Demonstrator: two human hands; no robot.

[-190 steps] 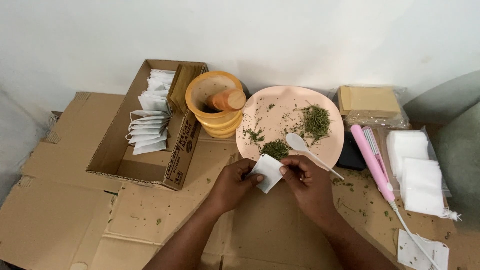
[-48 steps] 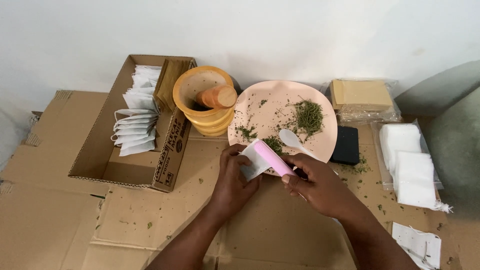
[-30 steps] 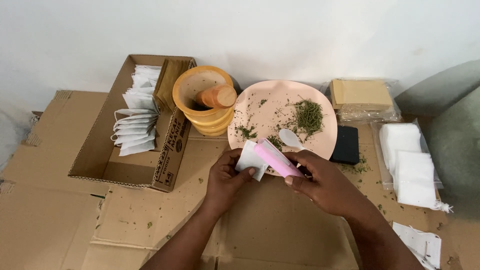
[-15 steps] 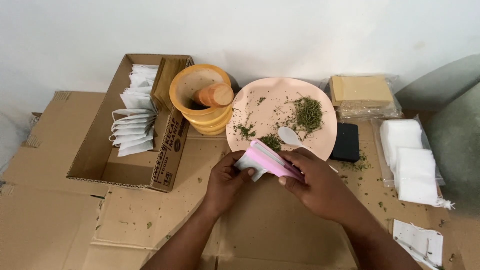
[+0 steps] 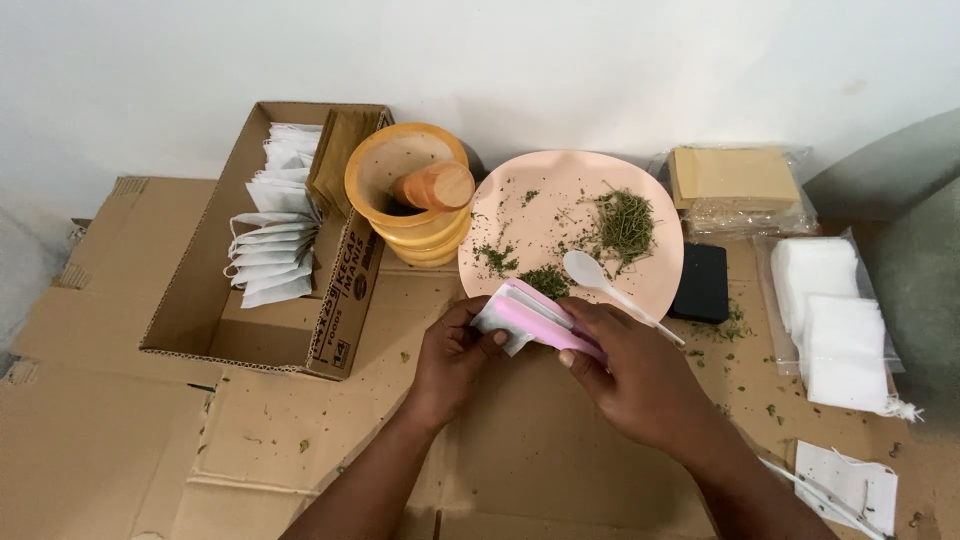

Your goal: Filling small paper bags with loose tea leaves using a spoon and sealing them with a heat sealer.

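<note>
A white wall stands behind a floor covered with flat brown cardboard [image 5: 120, 430], dotted with green crumbs.

In the head view, the pink plate [image 5: 520, 250] is the middle of it all. It holds little heaps of dried green herb [image 5: 622, 225] and a white spoon [image 5: 590, 272]. Just below the plate, the left hand [image 5: 452, 360] pinches a small white paper bag [image 5: 497, 322] by its lower edge. The right hand [image 5: 640, 375] is wrapped around a pink clamp tool [image 5: 535, 318], and the tool is closed over the top edge of the bag. I think it is pressing the bag shut, but the hands hide the seam.

Left of the plate sits a yellow mortar with a pestle [image 5: 415, 200]. Further left, an open cardboard box [image 5: 265, 330] has a row of white bags with strings [image 5: 265, 255] standing in it, so many look done. Right of the plate lie stacks of flat white bags [image 5: 835, 320], which look unused. So this bag looks to be at its closing step, with plenty of herb and bags left.
</note>
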